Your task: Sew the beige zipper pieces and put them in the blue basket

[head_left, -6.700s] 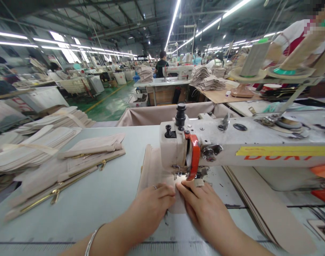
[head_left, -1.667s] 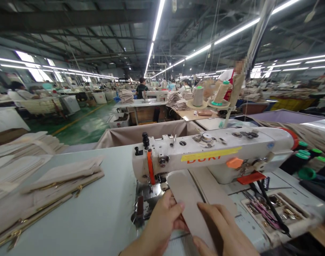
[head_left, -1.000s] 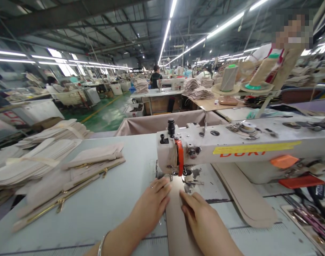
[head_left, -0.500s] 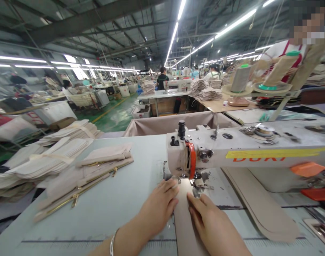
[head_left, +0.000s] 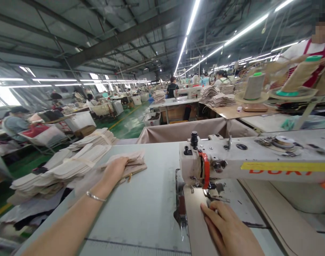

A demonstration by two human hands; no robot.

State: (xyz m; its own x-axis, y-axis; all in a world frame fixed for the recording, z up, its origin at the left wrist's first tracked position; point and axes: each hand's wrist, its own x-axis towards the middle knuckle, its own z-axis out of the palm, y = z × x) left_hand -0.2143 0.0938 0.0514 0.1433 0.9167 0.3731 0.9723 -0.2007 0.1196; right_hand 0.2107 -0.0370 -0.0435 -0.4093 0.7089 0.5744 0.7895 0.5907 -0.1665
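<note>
My right hand (head_left: 227, 229) lies flat, fingers stretched, on a long beige fabric strip (head_left: 194, 217) just in front of the presser foot (head_left: 214, 193) of the white sewing machine (head_left: 231, 160). My left arm, with a thin bracelet on the wrist, reaches far to the left. My left hand (head_left: 114, 170) rests on a small pile of beige zipper pieces (head_left: 135, 160), with its fingers curled over the top piece. A brass zipper pull hangs at the pile's front edge.
Tall stacks of beige cut pieces (head_left: 79, 160) lie left of the pile. Another long strip (head_left: 285, 220) lies under the machine arm. A cloth bin (head_left: 183, 129) hangs behind the grey table (head_left: 151, 199). Thread cones (head_left: 254, 87) and a person's torso (head_left: 306, 49) are at the back right.
My left hand left the strip at the needle and swung out left onto the zipper pile. My right hand stays flat on the strip. The view turned left.
</note>
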